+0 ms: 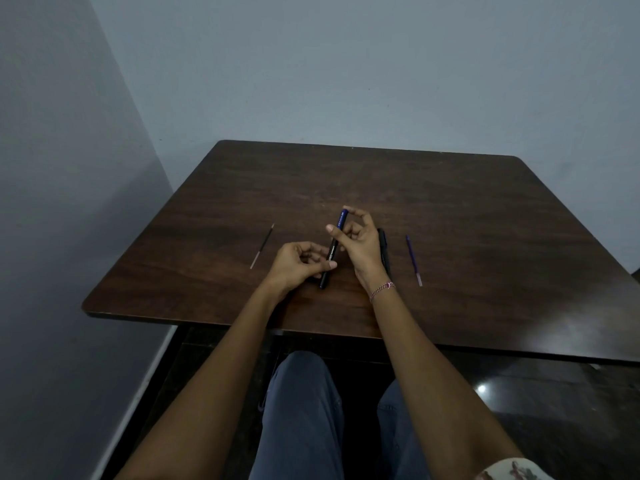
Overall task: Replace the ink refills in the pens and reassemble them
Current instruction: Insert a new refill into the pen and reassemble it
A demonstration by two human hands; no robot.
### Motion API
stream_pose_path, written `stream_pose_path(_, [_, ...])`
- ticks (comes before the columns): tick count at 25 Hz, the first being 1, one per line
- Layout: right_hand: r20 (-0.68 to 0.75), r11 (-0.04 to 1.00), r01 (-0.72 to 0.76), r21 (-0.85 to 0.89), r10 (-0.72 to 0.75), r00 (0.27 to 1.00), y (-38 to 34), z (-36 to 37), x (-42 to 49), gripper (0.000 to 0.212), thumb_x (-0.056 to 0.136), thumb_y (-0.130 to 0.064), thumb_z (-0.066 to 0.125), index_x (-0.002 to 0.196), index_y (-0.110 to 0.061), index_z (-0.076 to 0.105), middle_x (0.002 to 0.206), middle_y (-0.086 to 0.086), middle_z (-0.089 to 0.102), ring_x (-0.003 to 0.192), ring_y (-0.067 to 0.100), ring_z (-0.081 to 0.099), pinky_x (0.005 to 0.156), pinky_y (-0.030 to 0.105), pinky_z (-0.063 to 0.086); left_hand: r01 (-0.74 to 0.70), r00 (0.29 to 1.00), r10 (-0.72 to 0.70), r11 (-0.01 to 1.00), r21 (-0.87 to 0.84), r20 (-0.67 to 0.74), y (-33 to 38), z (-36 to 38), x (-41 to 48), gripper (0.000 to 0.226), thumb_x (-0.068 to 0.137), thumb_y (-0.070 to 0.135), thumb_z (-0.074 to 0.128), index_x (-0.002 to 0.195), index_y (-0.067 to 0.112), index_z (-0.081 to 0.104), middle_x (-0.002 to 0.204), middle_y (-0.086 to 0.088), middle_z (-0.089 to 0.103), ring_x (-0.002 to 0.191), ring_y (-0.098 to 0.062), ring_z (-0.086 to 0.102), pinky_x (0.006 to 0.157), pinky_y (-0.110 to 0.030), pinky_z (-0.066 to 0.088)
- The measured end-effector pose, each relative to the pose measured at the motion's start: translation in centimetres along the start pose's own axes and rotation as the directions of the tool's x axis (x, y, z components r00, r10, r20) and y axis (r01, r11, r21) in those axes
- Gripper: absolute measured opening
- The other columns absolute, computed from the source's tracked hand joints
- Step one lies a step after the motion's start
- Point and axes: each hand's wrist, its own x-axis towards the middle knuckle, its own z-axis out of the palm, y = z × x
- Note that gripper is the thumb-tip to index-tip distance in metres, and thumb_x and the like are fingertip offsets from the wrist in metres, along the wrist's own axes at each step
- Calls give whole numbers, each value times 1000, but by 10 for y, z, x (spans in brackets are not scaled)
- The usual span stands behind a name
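1. Evidently the slim blue-and-black plastic pen with white lettering is held up over the middle of the dark wood-grain surface, tilted, its blue end toward one o'clock.
2. The left hand pinches the black lower end between thumb and fingertips; the right hand pinches the blue upper part, its grip pressed around the barrel.
3. A second black pen lies flat just beside the right hand, at three o'clock from it.
4. A thin purple ink refill lies farther toward three o'clock; a thin dark refill with a pale end lies at nine o'clock, well apart.
5. I judge the pen light, stiff and rather smooth; holding each half near the joint should suit twisting. The refills look thin and bendable, so take them mid-length, gently.
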Motion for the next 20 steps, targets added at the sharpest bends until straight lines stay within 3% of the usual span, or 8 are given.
stream_pose_path(4, [19, 1000, 12, -11, -11, 1000, -3, 2, -2, 48, 76, -8, 76, 117, -20, 55, 60, -7, 58, 58, 3, 55, 55, 17, 46, 21, 1000, -22, 999, -39, -18, 1, 1, 1, 18, 72, 8, 79, 85, 15, 68, 69, -2, 66, 56, -2, 63, 55, -14, 52])
stream_pose_path(9, [110, 999, 33, -25, -30, 994, -8, 4, -4, 61, 73, -4, 77, 126, -22, 53, 69, 3, 62, 70, 12, 61, 71, 22, 53, 22, 999, -25, 997, -74, -42, -1, 1, 0, 17, 72, 7, 78, 83, 13, 67, 62, 4, 67, 51, -4, 62, 53, -15, 51])
stream_pose_path(15, [120, 999, 32, -43, -26, 992, -4, 3, -1, 62, 73, -6, 78, 125, -26, 51, 66, -2, 62, 66, 8, 62, 68, 23, 52, 20, 999, -23, 996, -84, -36, -1, 2, 0, 16, 76, 6, 75, 87, 13, 66, 71, 1, 71, 62, -10, 70, 56, -16, 52])
stream_pose_path(20, [210, 995, 34, -98, -12, 978, 3, 3, 0, 69, 71, -9, 81, 119, -41, 43, 78, 5, 64, 73, 13, 65, 70, 26, 55, 29, 999, -31, 996, -82, -25, 3, 3, -3, 15, 81, 2, 69, 95, 1, 65, 78, -5, 69, 61, -9, 70, 56, -16, 54])
